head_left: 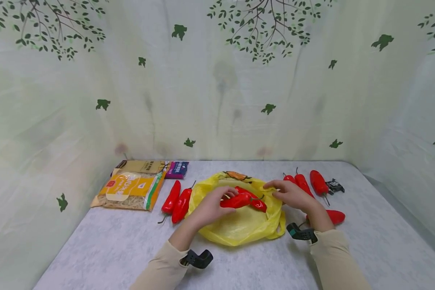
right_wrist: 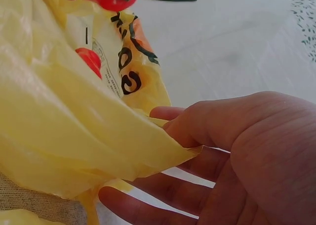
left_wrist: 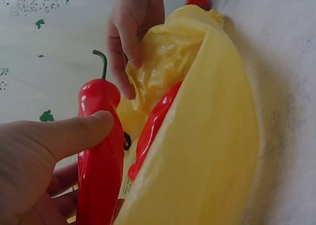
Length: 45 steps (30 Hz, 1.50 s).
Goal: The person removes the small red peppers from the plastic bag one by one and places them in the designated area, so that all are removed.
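Observation:
My left hand (head_left: pixel 211 206) grips a glossy red pepper (head_left: pixel 239 200) with a green stem, holding it above the mouth of a yellow plastic bag (head_left: pixel 235 237). In the left wrist view the thumb lies across this pepper (left_wrist: pixel 101 160). Another red pepper (left_wrist: pixel 155 128) lies inside the bag, partly hidden by its near side. At the bag's right edge, my right hand (head_left: pixel 293 194) pinches the plastic between thumb and fingers. The right wrist view shows that bag edge (right_wrist: pixel 163 153) pulled taut, with the other fingers (right_wrist: pixel 148 207) spread below it.
Two red peppers (head_left: pixel 181 207) lie left of the bag. Several more (head_left: pixel 318 183) lie at the right, one (head_left: pixel 335 217) partly behind the right wrist. Beside them is a small black packet (head_left: pixel 334 186). Orange (head_left: pixel 128 193), brown (head_left: pixel 141 166) and purple (head_left: pixel 176 170) food packets lie at the back left.

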Available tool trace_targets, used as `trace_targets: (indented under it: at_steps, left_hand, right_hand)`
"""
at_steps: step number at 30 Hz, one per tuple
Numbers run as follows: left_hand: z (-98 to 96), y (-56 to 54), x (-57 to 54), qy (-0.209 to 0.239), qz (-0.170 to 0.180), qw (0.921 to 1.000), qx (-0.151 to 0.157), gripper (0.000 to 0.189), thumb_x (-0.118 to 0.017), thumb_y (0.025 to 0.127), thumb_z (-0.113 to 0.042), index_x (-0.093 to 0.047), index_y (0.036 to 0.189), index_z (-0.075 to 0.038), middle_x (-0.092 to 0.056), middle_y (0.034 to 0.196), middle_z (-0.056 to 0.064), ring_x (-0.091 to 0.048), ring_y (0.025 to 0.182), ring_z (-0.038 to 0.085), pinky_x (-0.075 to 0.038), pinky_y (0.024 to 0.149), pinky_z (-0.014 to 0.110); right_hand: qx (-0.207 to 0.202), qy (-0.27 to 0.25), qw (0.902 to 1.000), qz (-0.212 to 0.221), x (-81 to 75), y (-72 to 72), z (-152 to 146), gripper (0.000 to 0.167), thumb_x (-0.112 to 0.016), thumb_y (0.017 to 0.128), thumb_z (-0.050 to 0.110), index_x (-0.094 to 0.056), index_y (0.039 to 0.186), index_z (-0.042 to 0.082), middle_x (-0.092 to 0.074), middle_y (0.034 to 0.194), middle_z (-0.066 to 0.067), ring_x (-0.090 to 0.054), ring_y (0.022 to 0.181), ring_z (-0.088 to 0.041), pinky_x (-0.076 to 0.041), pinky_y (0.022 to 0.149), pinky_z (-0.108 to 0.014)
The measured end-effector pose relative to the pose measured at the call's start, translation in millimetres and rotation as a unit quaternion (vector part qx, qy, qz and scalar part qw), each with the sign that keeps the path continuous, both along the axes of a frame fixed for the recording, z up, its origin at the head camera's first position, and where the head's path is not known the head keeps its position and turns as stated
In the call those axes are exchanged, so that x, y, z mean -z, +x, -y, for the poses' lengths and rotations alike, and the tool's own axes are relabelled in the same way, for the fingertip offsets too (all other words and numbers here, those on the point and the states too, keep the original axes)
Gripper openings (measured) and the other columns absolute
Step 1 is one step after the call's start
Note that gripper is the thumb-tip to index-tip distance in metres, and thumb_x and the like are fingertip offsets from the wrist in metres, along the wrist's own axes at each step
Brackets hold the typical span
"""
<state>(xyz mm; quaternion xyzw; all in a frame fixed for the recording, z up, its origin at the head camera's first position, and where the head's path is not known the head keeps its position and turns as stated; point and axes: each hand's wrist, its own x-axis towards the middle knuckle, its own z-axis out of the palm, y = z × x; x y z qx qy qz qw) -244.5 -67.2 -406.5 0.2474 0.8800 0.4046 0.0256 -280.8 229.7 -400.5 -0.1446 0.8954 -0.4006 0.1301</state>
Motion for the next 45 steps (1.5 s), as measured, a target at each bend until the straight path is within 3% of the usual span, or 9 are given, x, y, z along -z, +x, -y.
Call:
trace_targets:
  at_steps: [7, 16, 31, 45]
  left_hand:
    - [12.8, 7.3, -1.3, 0.017, 0.006, 0.9997, -0.016, 0.044, -0.077, 0.087, -0.018, -0.059, 0.127, -0.021, -0.065, 0.124, 0.000, -0.060, 0.115, 0.020, -0.056, 0.097, 0.039]
    - [32.2, 17.3, -4.5, 0.007, 0.012, 0.9987, -0.049, 0.051, -0.078, 0.085, -0.017, -0.058, 0.132, -0.024, -0.064, 0.125, 0.000, -0.059, 0.113, 0.021, -0.058, 0.093, 0.039]
    - [66.6, 31.5, -8.2, -0.002, -0.012, 0.9913, -0.131, 0.056, -0.084, 0.079, -0.014, -0.060, 0.127, -0.029, -0.064, 0.121, -0.004, -0.058, 0.111, 0.017, -0.059, 0.091, 0.040]
    - [112.0, 45.8, -6.7, -0.029, -0.030, 0.9881, -0.148, 0.058, -0.083, 0.080, -0.015, -0.057, 0.131, -0.024, -0.061, 0.128, 0.004, -0.055, 0.120, 0.024, -0.059, 0.093, 0.044]
  right_hand:
    - [0.006, 0.004, 1.0000, 0.001, -1.7, -0.4, 0.3, 0.033, -0.058, 0.097, 0.015, -0.063, 0.130, 0.017, -0.055, 0.143, -0.013, -0.059, 0.117, -0.026, -0.060, 0.089, -0.037]
    - [0.004, 0.000, 1.0000, 0.000, 1.8, -0.5, -0.2, 0.032, -0.058, 0.098, 0.015, -0.063, 0.130, 0.016, -0.055, 0.143, -0.014, -0.059, 0.116, -0.025, -0.060, 0.088, -0.036]
    - [0.008, 0.003, 1.0000, -0.001, 3.1, 1.1, 0.0, 0.032, -0.058, 0.098, 0.016, -0.063, 0.130, 0.016, -0.054, 0.144, -0.015, -0.059, 0.114, -0.024, -0.060, 0.088, -0.037]
    - [0.004, 0.009, 0.9999, -0.007, 2.7, -0.9, 0.7, 0.033, -0.059, 0.097, 0.016, -0.064, 0.129, 0.017, -0.056, 0.143, -0.014, -0.059, 0.116, -0.025, -0.060, 0.089, -0.038]
